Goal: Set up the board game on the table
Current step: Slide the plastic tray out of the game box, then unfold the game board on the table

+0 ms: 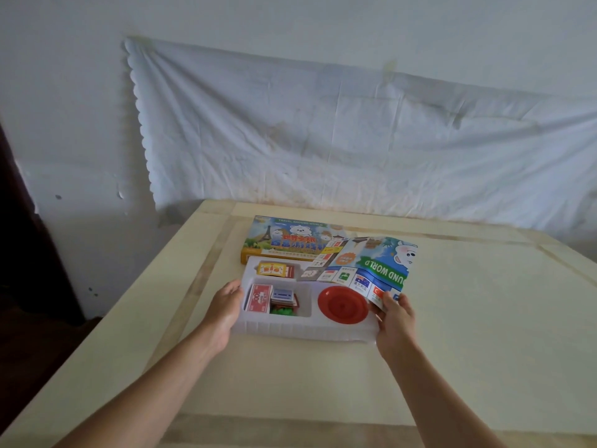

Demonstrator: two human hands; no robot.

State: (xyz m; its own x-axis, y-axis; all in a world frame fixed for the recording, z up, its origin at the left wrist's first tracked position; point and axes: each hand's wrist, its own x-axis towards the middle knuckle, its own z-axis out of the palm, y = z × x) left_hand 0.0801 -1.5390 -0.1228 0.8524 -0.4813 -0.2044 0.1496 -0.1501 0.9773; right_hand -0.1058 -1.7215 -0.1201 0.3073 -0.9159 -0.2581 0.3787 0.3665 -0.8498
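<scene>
A white plastic game tray [290, 329] lies on the table in front of me. It holds a red disc [342, 304], a red card stack [257, 297], a blue-backed card stack [283, 295], green pieces [280, 310] and a yellow card pack [273, 270]. My left hand [226, 305] rests against the tray's left edge with fingers fairly straight. My right hand [394, 313] pinches the near corner of the folded paper game board [371, 265], which lies tilted over the tray's right part. The game box lid [287, 236] lies behind the tray.
The cream table [484, 334] extends wide to the right and toward me. A white cloth [323, 130] hangs on the wall behind it. A dark gap [26, 270] runs along the table's left side.
</scene>
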